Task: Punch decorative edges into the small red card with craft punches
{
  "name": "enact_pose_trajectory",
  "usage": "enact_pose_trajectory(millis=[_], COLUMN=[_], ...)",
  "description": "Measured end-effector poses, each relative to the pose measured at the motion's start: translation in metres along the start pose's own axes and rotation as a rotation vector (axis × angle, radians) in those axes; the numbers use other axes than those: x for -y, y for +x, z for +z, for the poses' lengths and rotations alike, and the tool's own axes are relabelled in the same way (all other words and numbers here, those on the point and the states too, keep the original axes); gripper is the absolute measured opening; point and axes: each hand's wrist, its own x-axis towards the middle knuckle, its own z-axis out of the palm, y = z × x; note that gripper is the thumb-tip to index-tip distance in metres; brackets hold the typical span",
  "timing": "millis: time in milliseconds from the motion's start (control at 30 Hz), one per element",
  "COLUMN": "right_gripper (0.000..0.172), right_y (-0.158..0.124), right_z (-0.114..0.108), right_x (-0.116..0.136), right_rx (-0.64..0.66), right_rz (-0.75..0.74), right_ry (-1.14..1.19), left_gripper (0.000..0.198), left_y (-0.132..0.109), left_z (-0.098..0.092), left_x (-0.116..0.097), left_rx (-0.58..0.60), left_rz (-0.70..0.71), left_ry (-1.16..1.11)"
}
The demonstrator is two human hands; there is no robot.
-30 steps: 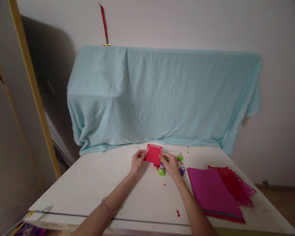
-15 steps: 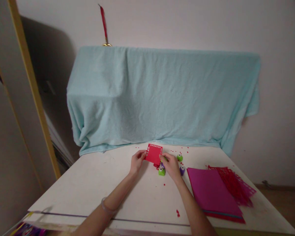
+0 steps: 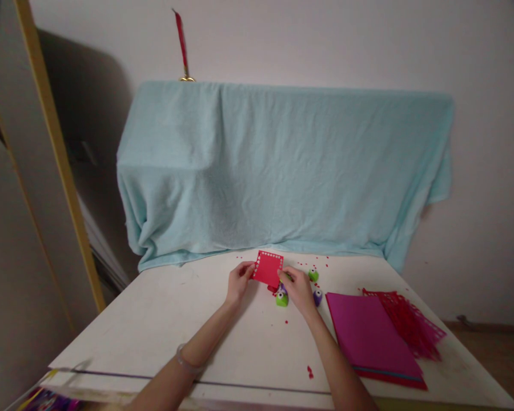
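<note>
A small red paper square (image 3: 268,268) with a border of punched holes is held above the white table (image 3: 163,319). My left hand (image 3: 239,281) pinches its left edge. My right hand (image 3: 298,288) grips its lower right corner, closed over a small craft punch that is mostly hidden. A green punch (image 3: 281,298) lies just below the paper, and a purple punch (image 3: 317,296) and another green punch (image 3: 313,275) sit to the right of my right hand.
A stack of magenta sheets (image 3: 370,337) lies at the right, with red punched lace-like papers (image 3: 406,325) beside it. Red paper bits (image 3: 310,372) dot the table. A light blue blanket (image 3: 282,165) covers something at the back. A yellow-edged panel (image 3: 51,148) leans at left.
</note>
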Motion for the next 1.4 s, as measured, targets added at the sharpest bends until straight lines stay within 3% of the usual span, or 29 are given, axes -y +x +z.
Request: enact_pose_trajectory(millis=[367,567,733,933,1167,1400], right_gripper=[0.029,0.028,0.026,0.026,0.025,0.026], right_y=[0.001,0.0,-0.001,-0.003,-0.002,-0.002], right_z=[0.001,0.0,0.002,0.002,0.003,0.003], right_x=[-0.003,0.001,0.001,0.005,0.002,-0.001], right_rx=[0.045,0.132,0.181,0.193,0.2,0.195], right_rz=[-0.007,-0.026,-0.038,-0.016,-0.029,-0.041], right_ry=[0.01,0.042,0.07,0.074,0.067,0.029], left_gripper=[0.046,0.058,0.058,0.045,0.032,0.035], left_y=[-0.002,-0.01,-0.009,-0.01,-0.006,-0.003], left_z=[0.002,0.008,0.008,0.006,0.001,-0.003], left_x=[-0.005,-0.019,-0.016,-0.016,-0.013,-0.012], left_rx=[-0.039,-0.029,0.004,0.08,0.017,-0.059], left_rz=[-0.048,-0.247,-0.311,-0.115,-0.014,0.055], left_ry=[0.025,-0.156,-0.203,-0.227,-0.18,-0.114])
